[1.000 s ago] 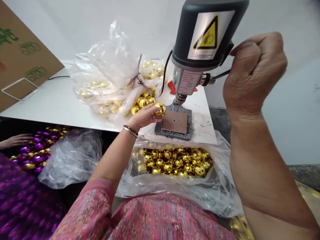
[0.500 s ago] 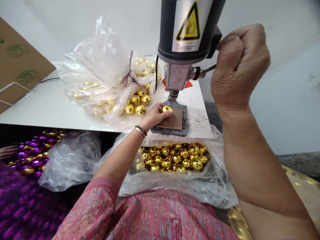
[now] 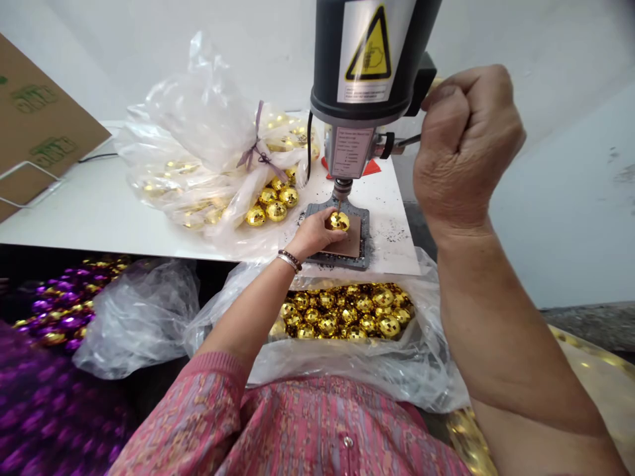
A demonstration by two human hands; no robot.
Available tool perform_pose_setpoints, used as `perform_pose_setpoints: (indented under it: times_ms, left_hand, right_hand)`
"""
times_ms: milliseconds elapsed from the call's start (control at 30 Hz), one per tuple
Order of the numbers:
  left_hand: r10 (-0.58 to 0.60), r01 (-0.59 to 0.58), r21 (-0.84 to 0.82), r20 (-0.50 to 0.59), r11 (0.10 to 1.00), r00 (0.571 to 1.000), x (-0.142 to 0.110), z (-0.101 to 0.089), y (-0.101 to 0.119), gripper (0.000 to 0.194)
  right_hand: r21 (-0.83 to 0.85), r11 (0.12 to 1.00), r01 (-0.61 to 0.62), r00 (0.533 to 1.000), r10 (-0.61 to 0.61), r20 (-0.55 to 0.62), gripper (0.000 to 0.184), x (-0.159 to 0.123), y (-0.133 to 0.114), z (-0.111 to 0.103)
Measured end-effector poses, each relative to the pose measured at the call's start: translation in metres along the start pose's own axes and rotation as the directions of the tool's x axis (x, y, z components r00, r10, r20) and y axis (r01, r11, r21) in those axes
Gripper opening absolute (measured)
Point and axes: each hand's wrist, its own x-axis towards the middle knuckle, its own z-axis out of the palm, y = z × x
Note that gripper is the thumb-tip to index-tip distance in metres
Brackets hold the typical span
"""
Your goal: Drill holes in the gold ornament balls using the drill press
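Tabletop (image 3: 94, 201), left grip (image 3: 315, 235) pinching gold ball (image 3: 341, 223), now under drill (image 3: 373, 79), right grip (image 3: 464, 149) clenching lever (image 3: 411, 140)

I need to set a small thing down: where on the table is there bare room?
The widest free patch of table lies between the cardboard box and plastic bag. A strip between the drill's base and the table's right edge is open, but strewn with dark crumbs. Crowded: the middle, with bag and gold balls left of the drill and left hand over its base.

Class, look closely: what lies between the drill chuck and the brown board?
In the head view, the drill bit and the gold ball in the left hand lie between them.
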Motion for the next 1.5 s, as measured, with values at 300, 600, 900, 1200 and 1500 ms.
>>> perform_pose_setpoints:
  times_ms: [300, 600, 900, 1200, 1500]
  left_hand:
    - [0.016, -0.015, 0.007, -0.081, 1.0, 0.997, 0.003, 0.01, -0.012, 0.071]
    - [0.026, -0.027, -0.014, -0.071, 1.0, 0.997, 0.001, 0.01, -0.011, 0.066]
    - [0.029, -0.03, -0.025, -0.066, 0.999, 0.997, 0.0, 0.011, -0.014, 0.065]
    - [0.048, -0.053, -0.071, -0.071, 0.996, 0.996, 0.001, 0.014, -0.018, 0.064]
    - [0.035, -0.044, -0.104, -0.08, 0.994, 0.996, 0.002, 0.016, -0.02, 0.056]
  right_hand:
    - [0.012, 0.999, 0.051, 0.995, -0.052, 0.091, 0.038, -0.031, 0.008, -0.011]
    - [-0.068, 0.996, 0.063, 0.997, -0.06, 0.044, 0.037, -0.052, 0.013, -0.009]
    - [-0.139, 0.99, 0.034, 0.998, -0.027, 0.049, 0.044, -0.074, 0.028, -0.003]
    - [-0.15, 0.986, 0.068, 0.997, -0.074, -0.035, 0.047, -0.089, 0.034, 0.002]
    - [-0.08, 0.995, 0.055, 0.998, -0.057, -0.022, 0.054, -0.055, 0.017, -0.003]
